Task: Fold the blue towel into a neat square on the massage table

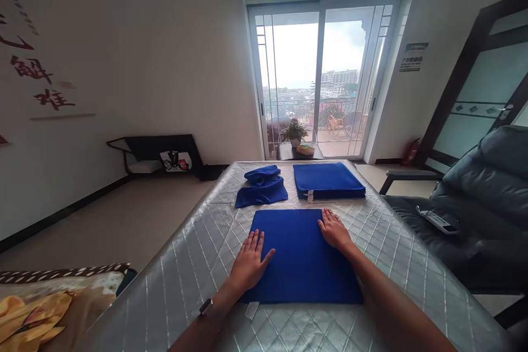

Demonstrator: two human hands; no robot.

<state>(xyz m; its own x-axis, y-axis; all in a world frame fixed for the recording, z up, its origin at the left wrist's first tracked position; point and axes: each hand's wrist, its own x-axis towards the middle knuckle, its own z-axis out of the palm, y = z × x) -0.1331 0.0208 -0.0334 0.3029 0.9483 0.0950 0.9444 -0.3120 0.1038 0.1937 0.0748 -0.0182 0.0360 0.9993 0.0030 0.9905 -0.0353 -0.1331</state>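
A flat blue cloth (pixel 303 264) lies spread as a rectangle on the silver quilted table cover (pixel 198 269), with a white tag (pixel 252 311) sticking out at its near left corner. My left hand (pixel 249 261) rests flat on the cloth's left edge, fingers stretched out and thumb apart. On the far right corner of the same cloth lies my right hand (pixel 333 229), also flat with its fingers extended. Beyond them sit a neat stack of folded blue cloths (pixel 329 179) on the right and a crumpled blue cloth (pixel 263 186) on the left.
A dark armchair (pixel 487 192) with a white remote-like device (pixel 438 222) on its seat stands close on the right. Yellow fabric (pixel 35 319) lies at the lower left. Past the table's far edge, a small stand holds a potted plant (pixel 295 131) before glass sliding doors (pixel 289 66).
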